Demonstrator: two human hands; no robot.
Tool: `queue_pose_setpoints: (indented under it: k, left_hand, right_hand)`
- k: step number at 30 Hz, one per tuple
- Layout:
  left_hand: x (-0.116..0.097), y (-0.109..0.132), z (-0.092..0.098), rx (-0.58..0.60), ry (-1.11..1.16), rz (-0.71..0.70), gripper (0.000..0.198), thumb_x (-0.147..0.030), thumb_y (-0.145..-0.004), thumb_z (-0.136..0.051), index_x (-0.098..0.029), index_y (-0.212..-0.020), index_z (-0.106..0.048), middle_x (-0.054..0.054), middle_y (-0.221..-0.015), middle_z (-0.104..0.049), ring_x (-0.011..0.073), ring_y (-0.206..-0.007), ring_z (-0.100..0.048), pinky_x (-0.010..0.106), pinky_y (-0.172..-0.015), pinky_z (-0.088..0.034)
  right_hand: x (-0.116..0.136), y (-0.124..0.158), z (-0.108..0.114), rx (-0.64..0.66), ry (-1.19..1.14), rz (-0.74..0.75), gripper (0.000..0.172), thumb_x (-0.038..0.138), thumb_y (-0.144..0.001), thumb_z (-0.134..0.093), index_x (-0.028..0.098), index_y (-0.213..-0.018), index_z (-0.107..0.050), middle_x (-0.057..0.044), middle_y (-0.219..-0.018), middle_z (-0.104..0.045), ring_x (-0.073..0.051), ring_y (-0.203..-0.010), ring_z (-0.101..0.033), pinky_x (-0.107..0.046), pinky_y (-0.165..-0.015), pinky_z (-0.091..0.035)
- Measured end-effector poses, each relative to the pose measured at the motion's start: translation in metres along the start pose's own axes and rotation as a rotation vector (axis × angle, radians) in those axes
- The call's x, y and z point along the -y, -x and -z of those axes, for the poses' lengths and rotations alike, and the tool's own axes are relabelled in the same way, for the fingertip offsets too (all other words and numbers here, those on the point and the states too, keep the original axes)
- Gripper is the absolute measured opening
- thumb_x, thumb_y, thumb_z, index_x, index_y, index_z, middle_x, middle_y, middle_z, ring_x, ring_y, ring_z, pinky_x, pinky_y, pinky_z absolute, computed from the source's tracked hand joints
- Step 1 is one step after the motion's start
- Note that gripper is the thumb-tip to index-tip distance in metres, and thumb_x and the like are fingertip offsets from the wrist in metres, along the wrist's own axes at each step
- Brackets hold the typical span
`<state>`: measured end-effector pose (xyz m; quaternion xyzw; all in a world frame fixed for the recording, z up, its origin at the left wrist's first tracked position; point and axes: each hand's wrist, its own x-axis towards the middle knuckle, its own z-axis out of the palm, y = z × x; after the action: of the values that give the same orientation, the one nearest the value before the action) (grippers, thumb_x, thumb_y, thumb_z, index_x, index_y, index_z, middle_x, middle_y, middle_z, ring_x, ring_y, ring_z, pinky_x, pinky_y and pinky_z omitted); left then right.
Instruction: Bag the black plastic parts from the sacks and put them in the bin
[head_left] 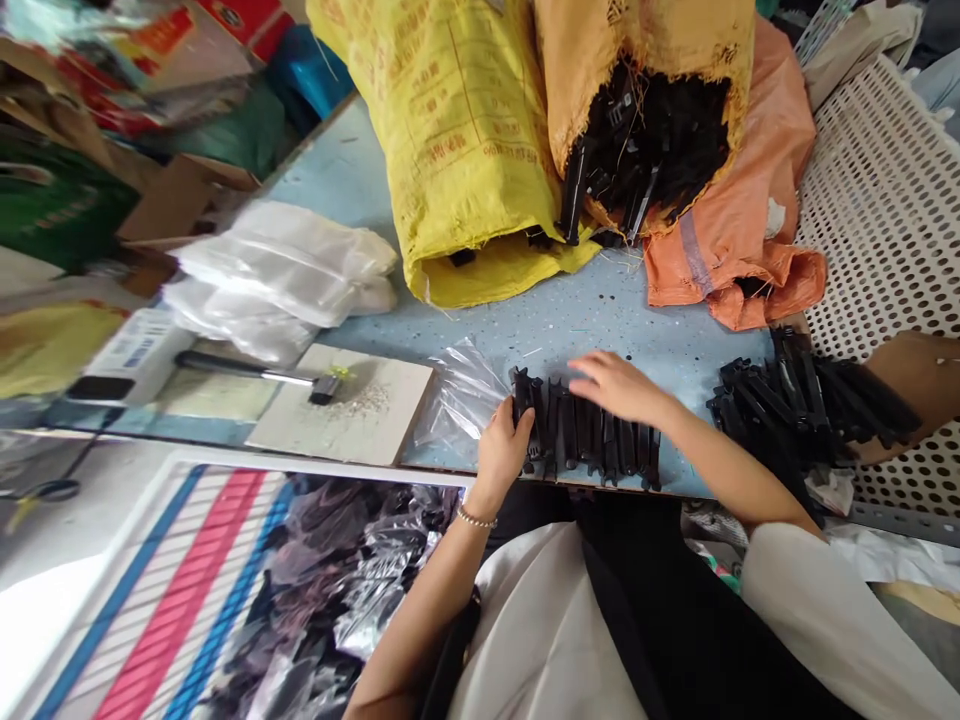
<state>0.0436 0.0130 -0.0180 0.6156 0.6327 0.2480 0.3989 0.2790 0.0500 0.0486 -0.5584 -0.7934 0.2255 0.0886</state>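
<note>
At the table's front edge lies a row of slim black plastic parts [600, 440], side by side. My left hand [502, 450] is closed around a black plastic part [526, 400] at the row's left end. Over the row hovers my right hand [615, 388], fingers apart, with nothing in it; its fingertips are close to the parts. A clear plastic bag [461, 395] lies flat just left of my left hand. To the right is a loose pile of similar black parts [780, 400].
An orange-yellow sack [652, 40] spills black parts at the back, between a yellow sack [465, 140] and an orange sack [757, 190]. On the left, a hammer [262, 375] rests across a pale board [360, 420] near stacked plastic bags [285, 260]. A perforated crate [885, 200] stands right.
</note>
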Motion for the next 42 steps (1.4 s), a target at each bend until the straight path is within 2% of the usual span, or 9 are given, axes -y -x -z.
queue_pose_setpoints:
  k: [2, 5, 11, 19, 26, 31, 33, 37, 42]
  left_hand:
    - [-0.003, 0.0, -0.007, -0.015, 0.052, 0.029, 0.042, -0.045, -0.094, -0.047, -0.018, -0.125, -0.054, 0.016, -0.115, -0.068, 0.0337, -0.11, -0.065, 0.046, -0.092, -0.049]
    - [-0.012, 0.005, -0.023, -0.053, 0.264, 0.046, 0.044, -0.044, -0.095, -0.047, -0.018, -0.13, -0.045, 0.015, -0.123, -0.064, 0.0288, -0.114, -0.062, 0.043, -0.097, -0.047]
    - [-0.044, 0.031, -0.037, -0.063, 0.706, -0.056, 0.044, -0.05, -0.097, -0.049, -0.022, -0.127, -0.035, 0.009, -0.126, -0.055, 0.0199, -0.118, -0.056, 0.034, -0.102, -0.046]
    - [-0.042, 0.029, 0.003, 0.28, 0.919, -0.108, 0.046, -0.059, -0.089, -0.058, -0.021, -0.114, -0.049, 0.007, -0.106, -0.06, 0.0204, -0.093, -0.065, 0.036, -0.079, -0.059]
    - [-0.039, 0.021, 0.008, 0.135, 0.671, -0.197, 0.044, -0.053, -0.092, -0.058, -0.019, -0.119, -0.051, 0.006, -0.1, -0.064, 0.0209, -0.091, -0.064, 0.036, -0.081, -0.057]
    - [0.004, -0.015, 0.041, -0.263, -0.021, -0.14, 0.027, -0.039, -0.084, -0.069, -0.016, -0.096, -0.061, 0.016, -0.107, -0.063, 0.0317, -0.105, -0.061, 0.046, -0.096, -0.048]
    - [0.022, -0.03, 0.053, -0.288, -0.159, -0.116, 0.015, -0.031, -0.085, -0.064, -0.017, -0.086, -0.062, 0.018, -0.106, -0.064, 0.0326, -0.106, -0.06, 0.046, -0.097, -0.045]
    - [0.041, -0.045, 0.067, -0.231, 0.111, -0.067, 0.014, -0.03, -0.082, -0.061, -0.019, -0.074, -0.064, 0.007, -0.081, -0.066, 0.0216, -0.082, -0.062, 0.034, -0.079, -0.048]
    - [0.036, -0.036, 0.071, -0.218, 0.654, 0.093, 0.034, -0.04, -0.059, -0.08, -0.019, -0.063, -0.053, -0.006, -0.055, -0.049, 0.008, -0.05, -0.041, 0.024, -0.052, -0.033]
  right_hand:
    - [0.008, 0.037, -0.018, -0.022, 0.157, 0.028, 0.053, 0.047, -0.099, -0.05, 0.024, -0.147, -0.047, -0.015, -0.157, -0.042, -0.036, -0.142, -0.04, -0.058, -0.114, -0.031]
    - [0.014, 0.069, -0.031, -0.083, 0.216, 0.046, 0.054, 0.041, -0.099, -0.051, 0.022, -0.149, -0.044, -0.015, -0.161, -0.034, -0.038, -0.151, -0.025, -0.068, -0.119, -0.016]
    - [0.053, 0.087, -0.038, -0.134, -0.274, -0.08, 0.084, 0.043, -0.085, -0.071, 0.022, -0.155, -0.029, -0.017, -0.136, -0.061, -0.032, -0.122, -0.062, -0.05, -0.097, -0.054]
    - [0.065, 0.084, -0.055, -0.249, -0.469, -0.31, 0.055, 0.021, -0.077, -0.065, 0.024, -0.13, -0.049, -0.007, -0.107, -0.073, -0.024, -0.085, -0.074, -0.04, -0.08, -0.06]
    - [0.066, 0.074, -0.042, -0.372, -0.429, -0.253, 0.043, 0.037, -0.081, -0.071, 0.022, -0.119, -0.058, -0.012, -0.111, -0.071, -0.028, -0.088, -0.072, -0.044, -0.08, -0.058]
    - [0.055, 0.073, -0.036, -0.274, -0.983, -0.375, 0.04, 0.044, -0.081, -0.075, 0.024, -0.113, -0.062, -0.005, -0.104, -0.075, -0.022, -0.08, -0.074, -0.038, -0.077, -0.059]
    - [0.057, 0.07, -0.038, -0.281, -1.187, -0.377, 0.039, 0.043, -0.078, -0.078, 0.024, -0.108, -0.063, -0.005, -0.107, -0.075, -0.02, -0.075, -0.073, -0.036, -0.074, -0.058]
    - [0.069, 0.058, -0.043, -0.198, -1.469, -0.409, 0.035, 0.042, -0.073, -0.081, 0.022, -0.097, -0.065, -0.005, -0.099, -0.077, -0.017, -0.069, -0.071, -0.032, -0.068, -0.057]
    - [0.087, 0.026, -0.048, -0.001, -1.69, -0.353, 0.03, 0.04, -0.076, -0.076, 0.019, -0.096, -0.068, -0.009, -0.105, -0.076, -0.02, -0.09, -0.073, -0.029, -0.073, -0.058]
